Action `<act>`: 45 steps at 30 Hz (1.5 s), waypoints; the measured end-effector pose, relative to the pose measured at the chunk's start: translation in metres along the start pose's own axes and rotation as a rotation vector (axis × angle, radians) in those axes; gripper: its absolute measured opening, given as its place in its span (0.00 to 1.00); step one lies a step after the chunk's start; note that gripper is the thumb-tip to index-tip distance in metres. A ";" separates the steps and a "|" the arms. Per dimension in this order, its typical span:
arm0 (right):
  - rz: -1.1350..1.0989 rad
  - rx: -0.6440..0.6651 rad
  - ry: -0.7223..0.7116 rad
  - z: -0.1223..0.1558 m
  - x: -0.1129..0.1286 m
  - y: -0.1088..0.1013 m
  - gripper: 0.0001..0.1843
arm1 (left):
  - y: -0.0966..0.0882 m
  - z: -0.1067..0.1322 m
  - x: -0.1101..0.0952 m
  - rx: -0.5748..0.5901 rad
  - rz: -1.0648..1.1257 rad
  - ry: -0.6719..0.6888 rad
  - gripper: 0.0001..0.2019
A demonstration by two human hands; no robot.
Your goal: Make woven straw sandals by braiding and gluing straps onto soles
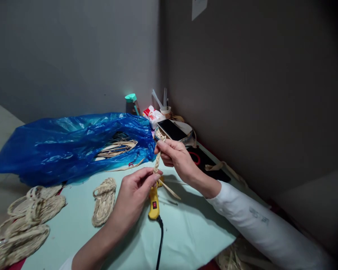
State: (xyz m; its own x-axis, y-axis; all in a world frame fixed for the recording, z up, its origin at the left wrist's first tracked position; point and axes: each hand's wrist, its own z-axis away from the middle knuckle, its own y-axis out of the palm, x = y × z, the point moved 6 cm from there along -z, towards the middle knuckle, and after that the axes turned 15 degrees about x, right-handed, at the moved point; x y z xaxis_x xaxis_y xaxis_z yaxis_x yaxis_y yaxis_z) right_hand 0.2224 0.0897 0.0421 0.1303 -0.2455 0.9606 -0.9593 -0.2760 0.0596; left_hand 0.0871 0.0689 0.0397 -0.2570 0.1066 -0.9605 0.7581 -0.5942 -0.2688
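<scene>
A short braided straw cord (157, 162) is stretched upright between my two hands. My left hand (141, 189) pinches its lower end, where a loose straw tail (170, 189) sticks out to the lower right. Higher up, my right hand (174, 155) is closed on the upper part of the braid, with a bit of it showing above the fingers. Just below my left fingers lies a yellow glue gun (154, 204) with a red switch and black cable, partly hidden by the hand. One small woven straw sandal (104, 202) rests on the table left of my left hand.
A blue plastic bag (73, 138) holding dry straw strips (115, 149) covers the back left of the table (186, 228). Several straw sandals (42, 210) are piled at the left edge. Behind my hands are a phone (172, 129), a tissue pack (152, 116) and a bottle (132, 104).
</scene>
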 end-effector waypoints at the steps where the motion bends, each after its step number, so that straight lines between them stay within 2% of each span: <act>1: -0.056 -0.015 0.005 0.000 -0.003 0.000 0.22 | 0.001 0.000 0.001 0.020 -0.017 -0.005 0.10; 5: -0.210 -0.099 0.019 0.000 -0.018 -0.001 0.22 | 0.005 0.000 0.006 0.097 -0.119 -0.026 0.13; 10: -0.292 -0.138 0.050 -0.002 -0.031 -0.001 0.23 | 0.009 0.007 0.018 0.071 -0.150 -0.069 0.13; 17: -0.291 -0.082 -0.063 -0.004 -0.011 -0.004 0.22 | 0.001 0.008 0.011 0.103 -0.025 -0.027 0.12; 20: -0.251 -0.050 -0.079 -0.004 -0.008 -0.006 0.20 | -0.005 0.007 0.010 0.082 0.108 -0.011 0.13; 22: -0.209 0.006 -0.051 -0.004 -0.007 -0.004 0.18 | -0.008 0.006 0.009 0.070 0.203 0.011 0.15; 24: -0.156 0.123 -0.001 -0.004 -0.006 0.004 0.16 | -0.011 0.006 0.006 0.043 0.261 0.051 0.16; 27: -0.062 0.335 0.076 0.002 -0.005 0.023 0.12 | -0.019 0.005 0.003 -0.038 0.258 0.106 0.14; 29: 0.007 0.395 0.100 0.006 -0.003 0.033 0.12 | -0.023 0.004 0.004 -0.063 0.238 0.115 0.13; 34: 0.131 0.336 0.084 0.008 -0.001 0.035 0.09 | -0.026 0.002 0.007 -0.003 0.254 0.113 0.11; 39: 0.120 0.305 0.066 0.004 -0.003 0.030 0.11 | -0.028 0.002 0.003 0.047 0.289 0.050 0.16; 42: 0.148 0.266 0.064 0.004 -0.004 0.028 0.10 | -0.031 0.002 0.001 0.051 0.184 0.020 0.18; 45: 0.198 0.221 0.070 0.005 -0.004 0.028 0.09 | -0.035 0.004 0.001 0.000 -0.061 -0.012 0.17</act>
State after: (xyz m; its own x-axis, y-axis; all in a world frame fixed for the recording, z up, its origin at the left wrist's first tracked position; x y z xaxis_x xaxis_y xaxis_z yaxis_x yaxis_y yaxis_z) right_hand 0.1963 0.0780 0.0387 -0.0785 -0.2521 0.9645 -0.8857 -0.4264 -0.1836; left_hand 0.0582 0.0869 0.0487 -0.3097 0.1335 -0.9414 0.7407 -0.5870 -0.3269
